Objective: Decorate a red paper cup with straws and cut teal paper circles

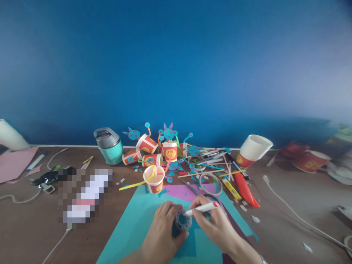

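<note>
My left hand (162, 233) is wrapped round a small grey ring-shaped object (183, 220) above a teal paper sheet (132, 223). My right hand (210, 222) pinches a white marker with a red end (203, 208), its tip at the ring's upper part. Just beyond my hands, a red and white paper cup (154, 179) stands with bent straws in it. A purple sheet (178, 190) shows behind my hands, and scissors (191, 187) lie on it, partly hidden.
Decorated cups (169, 151) and a teal jar (110, 150) stand at the back. Rightward are a roll of tape (211, 184), a yellow box (231, 189), a red item (246, 190), stacked cups (253, 148) and a white cable (291, 211).
</note>
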`<move>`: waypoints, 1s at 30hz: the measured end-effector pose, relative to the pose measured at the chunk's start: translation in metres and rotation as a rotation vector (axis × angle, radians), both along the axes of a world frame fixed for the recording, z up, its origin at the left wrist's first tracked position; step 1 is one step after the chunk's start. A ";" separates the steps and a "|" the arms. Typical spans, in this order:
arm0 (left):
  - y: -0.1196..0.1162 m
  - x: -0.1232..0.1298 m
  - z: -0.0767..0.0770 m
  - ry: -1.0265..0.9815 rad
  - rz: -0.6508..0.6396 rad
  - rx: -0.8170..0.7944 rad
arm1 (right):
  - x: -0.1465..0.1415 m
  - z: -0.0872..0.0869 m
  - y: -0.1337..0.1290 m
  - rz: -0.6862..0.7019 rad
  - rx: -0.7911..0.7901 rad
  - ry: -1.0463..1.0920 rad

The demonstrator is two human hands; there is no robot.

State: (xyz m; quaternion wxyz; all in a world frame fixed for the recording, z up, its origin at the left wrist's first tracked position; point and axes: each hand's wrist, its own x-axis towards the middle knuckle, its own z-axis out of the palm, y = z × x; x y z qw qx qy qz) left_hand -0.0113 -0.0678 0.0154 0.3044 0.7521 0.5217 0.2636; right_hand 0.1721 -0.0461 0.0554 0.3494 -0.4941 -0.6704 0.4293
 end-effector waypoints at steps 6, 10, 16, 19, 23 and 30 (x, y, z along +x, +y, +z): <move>0.001 -0.001 -0.002 -0.048 -0.018 0.024 | -0.009 -0.006 -0.006 0.021 0.063 -0.135; 0.001 0.000 0.002 -0.036 0.002 -0.026 | -0.009 -0.012 -0.005 -0.005 0.072 -0.139; 0.002 0.001 0.005 -0.024 -0.006 -0.048 | -0.010 -0.016 -0.007 -0.015 0.014 -0.127; 0.002 0.001 0.005 -0.018 -0.008 -0.049 | -0.011 -0.018 -0.007 -0.011 -0.012 -0.110; 0.002 0.001 0.004 -0.010 0.000 -0.053 | -0.013 -0.017 -0.003 0.008 -0.047 -0.091; 0.004 0.001 0.009 -0.009 -0.005 -0.064 | -0.016 -0.003 0.010 0.066 -0.089 -0.174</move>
